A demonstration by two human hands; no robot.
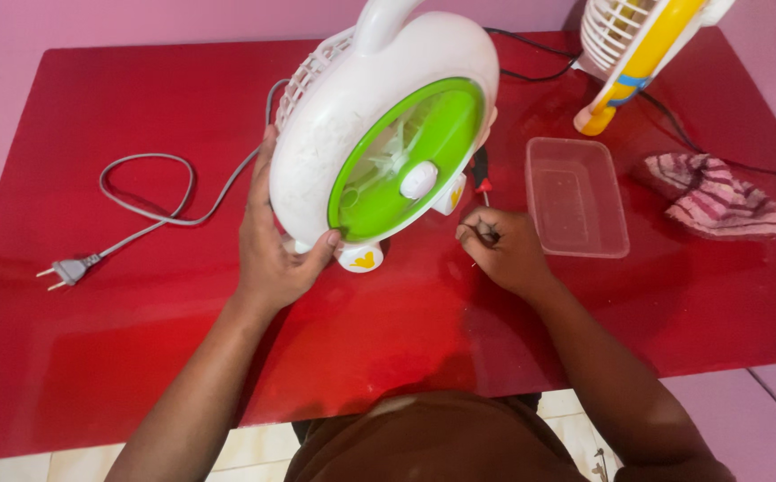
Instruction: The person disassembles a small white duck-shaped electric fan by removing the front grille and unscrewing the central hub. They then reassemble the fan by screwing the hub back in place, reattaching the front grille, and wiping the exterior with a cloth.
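Left hand [274, 254] grips white fan [379, 134] w/ green back; right hand [500, 250] pinches small dark screw [486, 236].

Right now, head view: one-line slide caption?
Left hand steadies white-and-green fan on red table; right hand pinches a small dark object.

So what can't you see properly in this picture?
- Head view: the round white-and-green plastic fan hides its own front grille side and the table behind it.
- The second white-and-yellow fan is cut off by the top edge.
- The small thing pinched in the right hand is too small and covered by fingers.
- The left hand hides the fan's base.
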